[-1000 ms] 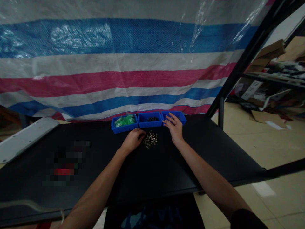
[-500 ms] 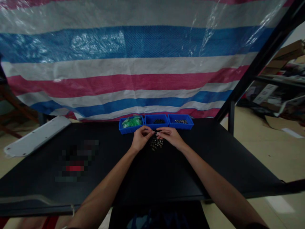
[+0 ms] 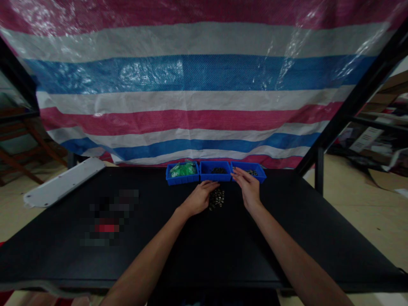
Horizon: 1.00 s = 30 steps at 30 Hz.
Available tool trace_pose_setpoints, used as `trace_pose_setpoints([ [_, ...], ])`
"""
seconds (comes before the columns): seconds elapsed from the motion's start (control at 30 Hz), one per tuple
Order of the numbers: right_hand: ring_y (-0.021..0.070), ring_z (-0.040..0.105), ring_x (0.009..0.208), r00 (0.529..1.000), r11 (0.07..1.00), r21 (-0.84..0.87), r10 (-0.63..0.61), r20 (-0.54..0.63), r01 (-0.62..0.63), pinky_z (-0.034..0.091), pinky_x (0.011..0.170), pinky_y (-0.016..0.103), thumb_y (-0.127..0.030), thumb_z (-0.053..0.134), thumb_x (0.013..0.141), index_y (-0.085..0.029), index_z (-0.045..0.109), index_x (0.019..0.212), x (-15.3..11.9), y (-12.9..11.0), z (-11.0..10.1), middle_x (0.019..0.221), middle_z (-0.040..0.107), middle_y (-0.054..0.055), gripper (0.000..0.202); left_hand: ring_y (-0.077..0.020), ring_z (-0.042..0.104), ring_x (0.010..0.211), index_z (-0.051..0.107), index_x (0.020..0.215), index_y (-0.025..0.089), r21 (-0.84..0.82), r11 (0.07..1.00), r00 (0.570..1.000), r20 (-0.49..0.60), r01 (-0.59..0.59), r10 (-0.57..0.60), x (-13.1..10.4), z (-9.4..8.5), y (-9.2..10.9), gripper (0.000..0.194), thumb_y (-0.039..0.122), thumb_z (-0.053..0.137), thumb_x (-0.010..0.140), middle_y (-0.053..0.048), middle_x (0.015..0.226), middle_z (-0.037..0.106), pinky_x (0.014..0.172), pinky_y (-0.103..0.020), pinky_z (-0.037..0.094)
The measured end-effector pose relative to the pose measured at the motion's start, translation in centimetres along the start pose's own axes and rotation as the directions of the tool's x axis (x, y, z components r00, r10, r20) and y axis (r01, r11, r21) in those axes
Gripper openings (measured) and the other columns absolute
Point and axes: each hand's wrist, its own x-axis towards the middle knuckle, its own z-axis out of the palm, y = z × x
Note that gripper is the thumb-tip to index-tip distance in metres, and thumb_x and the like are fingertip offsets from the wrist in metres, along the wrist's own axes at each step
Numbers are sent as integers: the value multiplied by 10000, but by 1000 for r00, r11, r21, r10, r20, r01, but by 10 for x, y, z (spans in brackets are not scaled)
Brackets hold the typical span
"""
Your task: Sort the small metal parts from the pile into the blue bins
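My left hand [image 3: 200,199] is low over the table, its fingers bent together at the left and far edge of a pile of small brass-coloured metal pieces [image 3: 217,198]. Whether its fingertips hold a piece is hidden. My right hand [image 3: 250,187] is at the near left corner of the right blue bin [image 3: 262,175], fingers stretched and a little apart, with nothing visible in them. Small metal pieces [image 3: 253,172] lie in that bin, partly behind the hand. The middle blue bin [image 3: 207,175] has small dark pieces [image 3: 218,170] in it.
A left blue bin [image 3: 181,180] contains green pieces in clear plastic [image 3: 183,169]. The bins stand in a row at the back of the black table [image 3: 219,250]. A striped sheet [image 3: 197,102] hangs behind. A white panel [image 3: 65,182] lies at the left edge; a blurred-out patch [image 3: 108,219] is nearby.
My hands were together above the pile, fingertips pinched on something small. They have parted: the right went right to the right bin and opened, the left came down beside the pile. The view shifted slightly.
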Motion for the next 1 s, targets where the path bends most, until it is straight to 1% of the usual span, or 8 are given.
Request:
trace_pose_setpoints([
  [0.07, 276, 723, 974, 996, 999, -3, -38, -75, 38, 543, 937, 469, -291, 752, 672, -183, 740, 1033, 5, 1, -5, 1124, 734, 110, 376, -262, 464, 1341, 550, 1345, 126, 78, 997, 997, 75, -3, -3, 0, 0, -1, 650, -55, 422, 735, -122, 1396, 571, 1139, -477, 386],
  [0.13, 271, 726, 964, 996, 999, -26, -30, -86, 28, 562, 901, 453, -263, 719, 678, -189, 724, 1074, 7, 2, -9, 1173, 713, 117, 403, -259, 503, 1305, 576, 1320, 123, 120, 993, 996, 94, -7, -4, 0, 1, -3, 628, -55, 431, 736, -126, 1348, 609, 1116, -467, 417],
  [0.23, 249, 737, 902, 997, 997, -59, 36, -73, -40, 591, 814, 406, -221, 695, 664, -201, 715, 1078, 7, 3, -9, 1150, 718, 110, 415, -246, 574, 1206, 629, 1252, 131, 170, 985, 998, 67, -8, -4, 0, 0, -4, 526, -35, 455, 784, -124, 1242, 668, 1057, -420, 473],
  [0.4, 206, 739, 817, 996, 991, -99, 84, -15, -85, 584, 697, 317, -223, 660, 681, -203, 700, 1083, 3, 2, -3, 1118, 730, 97, 404, -248, 633, 1041, 685, 1138, 163, 241, 968, 998, 10, 64, -69, 0, -5, -5, 286, 126, 491, 931, -111, 1084, 712, 943, -404, 524],
  [0.57, 174, 724, 728, 995, 990, -95, 101, 8, -100, 558, 630, 277, -225, 664, 667, -203, 696, 1066, 0, -1, -1, 1074, 745, 82, 401, -253, 607, 1149, 664, 1214, 159, 245, 969, 999, 48, 10, -23, 1, -6, -6, 357, 57, 488, 921, -111, 1221, 684, 992, -404, 505],
  [0.77, 160, 705, 672, 994, 989, -122, 96, 57, -89, 535, 595, 268, -256, 654, 693, -207, 712, 986, -1, -2, -1, 984, 760, 66, 303, -232, 680, 983, 738, 1037, 193, 210, 976, 998, 13, 62, -66, 0, -7, -9, 227, 117, 571, 904, -85, 1050, 741, 901, -374, 550],
  [0.83, 155, 697, 656, 993, 988, -131, 96, 71, -86, 527, 587, 263, -269, 648, 702, -203, 714, 961, -2, -2, 0, 944, 761, 62, 275, -234, 678, 974, 732, 1046, 191, 216, 974, 998, -5, 69, -69, 0, -8, -9, 213, 128, 598, 893, -84, 1037, 741, 891, -376, 553],
  [1.0, 150, 688, 642, 992, 987, -140, 90, 93, -76, 521, 585, 264, -296, 656, 711, -207, 712, 953, -3, -2, 0, 931, 763, 58, 264, -222, 654, 1056, 718, 1086, 208, 144, 989, 999, 17, -33, 31, 0, -9, -10, 281, 77, 565, 890, -69, 1110, 728, 947, -386, 528],
])
